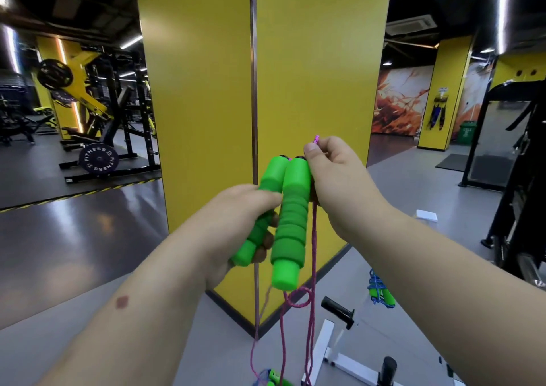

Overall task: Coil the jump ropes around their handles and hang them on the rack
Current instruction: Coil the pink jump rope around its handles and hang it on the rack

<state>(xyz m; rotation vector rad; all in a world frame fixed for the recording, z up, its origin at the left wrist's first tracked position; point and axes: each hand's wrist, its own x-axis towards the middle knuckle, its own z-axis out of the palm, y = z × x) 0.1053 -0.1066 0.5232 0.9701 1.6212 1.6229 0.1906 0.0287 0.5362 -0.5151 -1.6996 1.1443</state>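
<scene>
Two green foam jump rope handles [291,220] stand side by side, upright, in front of me. My left hand [236,223] is closed around them from the left. My right hand [334,178] pinches the pink rope [312,267] near the handle tops; a short bit sticks up above my thumb. The pink rope hangs down below the handles in loose loops toward the floor. A white rack [331,353] with black pegs stands low at the bottom right. Another coiled rope with green handles and blue cord [381,292] hangs beside it.
A big yellow pillar [206,105] stands directly ahead. Weight machines and a plate fill the left background. A black treadmill frame [520,193] is at the right. Another green-handled rope [273,378] lies at the bottom edge. The grey floor is open to the left.
</scene>
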